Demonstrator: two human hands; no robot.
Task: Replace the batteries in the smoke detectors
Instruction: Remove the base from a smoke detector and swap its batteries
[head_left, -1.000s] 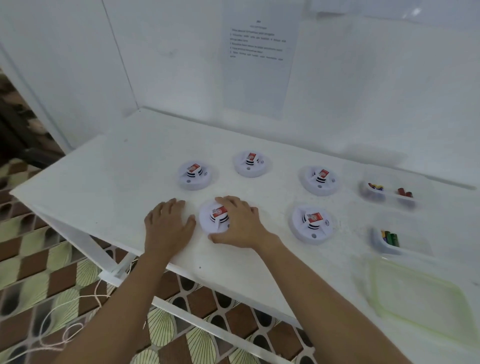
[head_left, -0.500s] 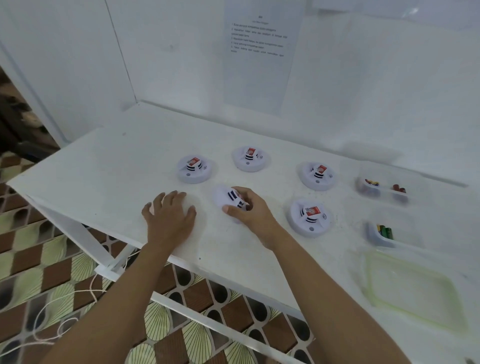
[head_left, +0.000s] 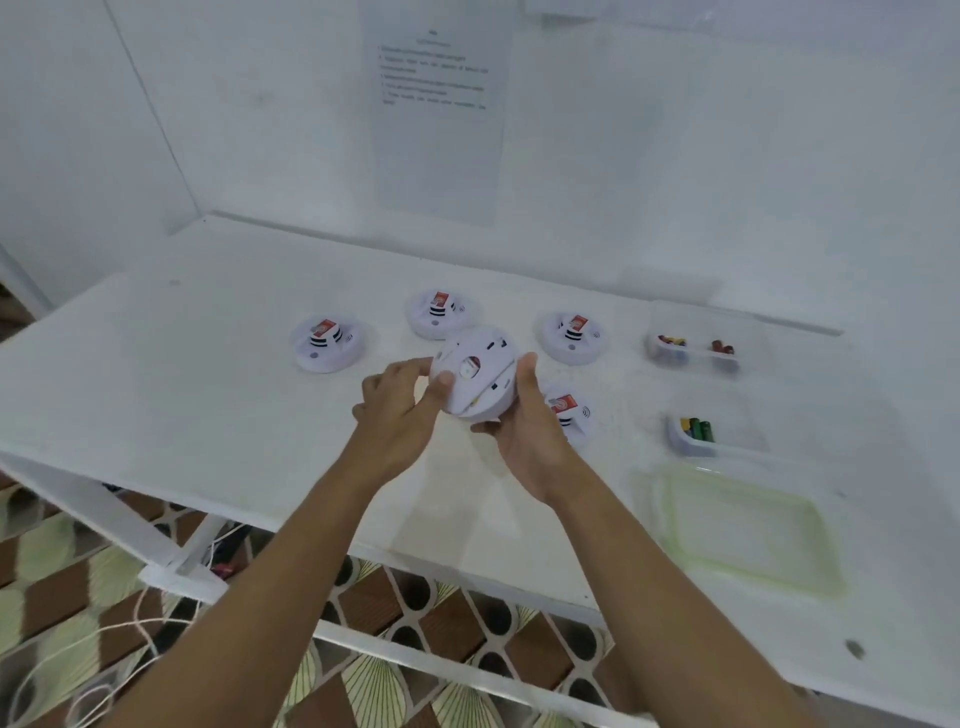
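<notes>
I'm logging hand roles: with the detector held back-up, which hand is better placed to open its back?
Probably the left hand: its thumb rests on the back of the held smoke detector, while the right hand cradles it from beneath and carries it.

My left arm and right arm reach forward and converge. My left hand grips the smoke detector beside it, thumb on its face. My right hand cups it palm-up, thumb raised along the rim.
</notes>
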